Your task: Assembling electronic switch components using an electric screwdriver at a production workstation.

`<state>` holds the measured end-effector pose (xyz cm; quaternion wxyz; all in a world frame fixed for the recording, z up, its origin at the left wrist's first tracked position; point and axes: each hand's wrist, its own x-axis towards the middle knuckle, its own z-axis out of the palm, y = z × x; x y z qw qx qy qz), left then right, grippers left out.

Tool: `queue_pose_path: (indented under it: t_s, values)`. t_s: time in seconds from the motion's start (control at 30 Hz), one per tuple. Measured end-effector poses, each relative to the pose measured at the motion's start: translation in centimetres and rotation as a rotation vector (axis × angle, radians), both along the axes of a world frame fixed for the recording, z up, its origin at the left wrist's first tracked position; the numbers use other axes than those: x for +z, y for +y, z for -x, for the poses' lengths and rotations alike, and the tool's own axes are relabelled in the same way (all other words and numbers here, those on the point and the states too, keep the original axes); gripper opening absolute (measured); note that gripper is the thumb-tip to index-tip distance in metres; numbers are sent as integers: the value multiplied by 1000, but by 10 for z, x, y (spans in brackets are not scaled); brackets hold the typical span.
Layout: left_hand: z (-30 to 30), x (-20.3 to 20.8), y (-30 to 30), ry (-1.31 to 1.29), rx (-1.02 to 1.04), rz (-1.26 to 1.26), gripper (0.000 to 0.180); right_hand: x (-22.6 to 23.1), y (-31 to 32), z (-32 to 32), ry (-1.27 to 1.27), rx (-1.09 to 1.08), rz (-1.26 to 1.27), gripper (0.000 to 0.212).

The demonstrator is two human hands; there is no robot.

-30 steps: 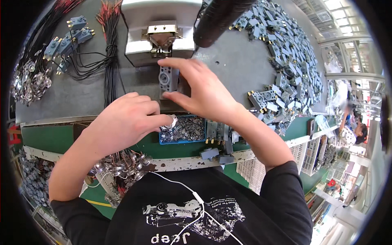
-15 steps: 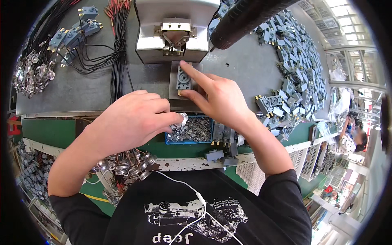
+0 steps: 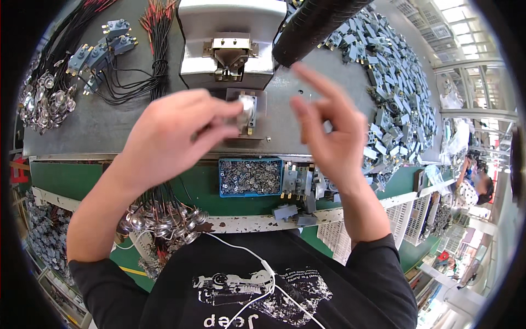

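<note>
My left hand (image 3: 170, 131) reaches in from the left, smeared by motion, with its fingers pinched on a shiny round metal cap (image 3: 247, 103). The cap is over a small grey plastic block (image 3: 252, 122) with a brass terminal, partly covering it. The block lies on a flat metal plate (image 3: 233, 94) in front of the press. To the right, my right hand (image 3: 337, 126) is lifted away from the block, blurred, its thumb and forefinger apart and nothing seen between them.
A metal press (image 3: 233, 49) stands behind the plate, with a thick black tube (image 3: 312, 30) slanting beside it. A blue tray (image 3: 251, 194) of small metal parts sits in front. Grey blocks (image 3: 394, 82) are heaped right; black wires (image 3: 159, 66) and metal caps (image 3: 46, 101) lie left.
My left hand has carried the round metal cap from above the blue tray up to the grey block. My right hand has let go of the block and moved right.
</note>
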<state>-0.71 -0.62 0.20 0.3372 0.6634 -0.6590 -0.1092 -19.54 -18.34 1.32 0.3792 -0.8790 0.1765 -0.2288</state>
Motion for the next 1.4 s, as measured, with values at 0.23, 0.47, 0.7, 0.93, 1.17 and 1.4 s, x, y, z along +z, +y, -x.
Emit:
queue_pose_path:
  t_s: [0.23,0.47,0.7,0.93,1.17,1.4]
  values:
    - [11,-24,-16,-48,96,-68,21,66,-29,-33,-906,56,246,50]
    - [21,-21,-22,-178,146,-75,19,71,-18,-91,-480,161,-470,44]
    - [22,-23,-24,-135,170,-110,20,53,-19,-116,-939,328,-216,43]
    - [24,-30,-22,-99,170,-105,22,57,-35,-150,-1129,548,93,44]
    - [20,-33,-20,-189,120,-98,26,68,13,-128,-601,406,-552,55]
    - [20,-40,-22,-154,101,-1,25,49,-37,-178,-1211,744,168,61]
